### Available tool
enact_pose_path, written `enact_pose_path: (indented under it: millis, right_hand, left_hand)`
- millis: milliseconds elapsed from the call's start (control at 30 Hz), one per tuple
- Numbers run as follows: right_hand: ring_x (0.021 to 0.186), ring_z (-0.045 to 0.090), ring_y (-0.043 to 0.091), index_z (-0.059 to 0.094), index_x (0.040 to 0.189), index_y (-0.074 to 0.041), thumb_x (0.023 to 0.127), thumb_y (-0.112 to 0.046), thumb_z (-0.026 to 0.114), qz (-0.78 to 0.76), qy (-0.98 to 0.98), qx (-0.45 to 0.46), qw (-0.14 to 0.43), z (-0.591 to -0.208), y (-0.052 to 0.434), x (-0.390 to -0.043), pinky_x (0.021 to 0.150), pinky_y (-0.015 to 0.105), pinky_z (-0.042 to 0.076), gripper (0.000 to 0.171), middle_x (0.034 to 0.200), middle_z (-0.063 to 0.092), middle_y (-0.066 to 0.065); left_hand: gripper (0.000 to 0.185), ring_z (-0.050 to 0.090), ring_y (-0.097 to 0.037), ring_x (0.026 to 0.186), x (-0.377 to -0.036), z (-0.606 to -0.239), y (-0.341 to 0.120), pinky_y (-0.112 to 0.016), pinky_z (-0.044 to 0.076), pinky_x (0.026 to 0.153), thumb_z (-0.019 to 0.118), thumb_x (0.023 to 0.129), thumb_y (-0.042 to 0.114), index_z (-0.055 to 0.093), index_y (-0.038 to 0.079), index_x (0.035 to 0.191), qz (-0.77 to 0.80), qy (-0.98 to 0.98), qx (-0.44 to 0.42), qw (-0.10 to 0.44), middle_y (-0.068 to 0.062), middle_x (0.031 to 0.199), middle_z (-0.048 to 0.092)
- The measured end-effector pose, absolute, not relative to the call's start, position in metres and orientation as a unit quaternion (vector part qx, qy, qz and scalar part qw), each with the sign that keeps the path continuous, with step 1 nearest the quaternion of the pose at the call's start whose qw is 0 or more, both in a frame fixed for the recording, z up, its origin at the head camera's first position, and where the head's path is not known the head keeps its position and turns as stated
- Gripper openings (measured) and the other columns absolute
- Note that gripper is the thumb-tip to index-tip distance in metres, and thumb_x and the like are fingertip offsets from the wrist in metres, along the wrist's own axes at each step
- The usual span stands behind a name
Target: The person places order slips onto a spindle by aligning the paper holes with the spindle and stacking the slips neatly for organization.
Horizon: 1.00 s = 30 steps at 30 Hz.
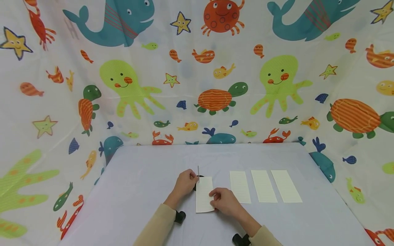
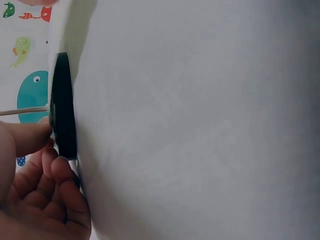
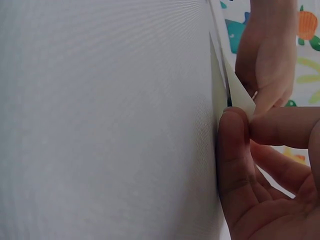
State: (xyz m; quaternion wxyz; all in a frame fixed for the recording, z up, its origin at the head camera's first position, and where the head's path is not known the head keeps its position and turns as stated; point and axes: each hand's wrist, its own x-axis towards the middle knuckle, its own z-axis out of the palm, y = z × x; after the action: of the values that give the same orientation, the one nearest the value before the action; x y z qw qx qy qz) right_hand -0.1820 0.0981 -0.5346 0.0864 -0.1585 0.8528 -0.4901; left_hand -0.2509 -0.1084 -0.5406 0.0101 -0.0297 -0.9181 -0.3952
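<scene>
- Currently, head view: left hand [image 1: 184,182] has its fingertips at a thin upright rod [image 1: 198,172], beside the top-left corner of a cream sheet [image 1: 204,194].
- Same view: right hand [image 1: 226,202] grips that sheet by its right edge. Sheet sits between the two hands, long side running away from the person, bottom-right corner lifted a bit.
- Three more cream sheets [image 1: 240,187] [image 1: 264,186] [image 1: 286,186] lie flat in a row to the right, narrow gaps between them, on the white-covered table [image 1: 138,171].
- Beige sleeves [image 1: 157,223] on both arms, black wrist mounts [image 1: 180,216] [image 1: 241,240] at both wrists. Sea-animal curtain [image 1: 184,114] behind the table.
- Left wrist view: left hand pinches the edge of a flat black base [image 2: 64,107] between thumb and fingers. Rod sticks out from the base's face.
- Right wrist view: thumb and fingertip of the right hand pinch the sheet; it bends up at the grip. Left hand shows just beyond, partly hidden. Can't tell if the rod touches or passes through the sheet.
</scene>
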Motion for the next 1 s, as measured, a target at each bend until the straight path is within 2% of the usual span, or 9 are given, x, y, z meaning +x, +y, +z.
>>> enact_pose_path:
  millis: [167,367,567,1000]
  right_hand:
    - [0.058,0.053,0.010,0.071,0.103,-0.001,0.084,-0.003,0.074,-0.487,0.856,-0.149,0.093,-0.534,0.099,-0.182,0.051,0.023,0.042,0.020,0.073,0.056,-0.002]
    - [0.056,0.055,0.012,0.070,0.105,0.000,0.085,-0.002,0.073,-0.494,0.849,-0.159,0.100,-0.534,0.099,-0.183,0.050,0.024,0.042,0.020,0.072,0.057,-0.001]
    - [0.055,0.057,0.010,0.070,0.105,0.000,0.086,-0.003,0.073,-0.487,0.852,-0.159,0.105,-0.532,0.099,-0.184,0.051,0.023,0.043,0.020,0.072,0.056,-0.002]
    - [0.063,0.054,0.012,0.071,0.106,-0.002,0.083,-0.004,0.072,-0.440,0.874,-0.174,0.110,-0.515,0.107,-0.178,0.055,0.026,0.046,0.023,0.076,0.059,-0.002]
  left_hand:
    - [0.015,0.050,-0.017,0.076,-0.248,-0.538,-0.109,-0.033,0.043,0.067,0.074,0.091,0.015,0.065,0.007,0.100,-0.383,-0.923,-0.032,0.013,-0.002,0.084,0.054]
    - [0.014,0.051,-0.019,0.088,-0.241,-0.535,-0.114,-0.038,0.045,0.077,0.076,0.091,0.016,0.068,0.010,0.101,-0.364,-0.929,-0.066,-0.003,-0.005,0.102,0.055]
    - [0.026,0.054,-0.026,0.106,-0.236,-0.532,-0.118,-0.047,0.050,0.095,0.078,0.089,0.021,0.072,0.010,0.112,-0.366,-0.927,-0.080,-0.034,-0.010,0.125,0.060]
    - [0.030,0.056,-0.026,0.105,-0.235,-0.532,-0.119,-0.049,0.049,0.097,0.079,0.089,0.019,0.072,0.008,0.115,-0.373,-0.923,-0.087,-0.033,-0.011,0.125,0.062]
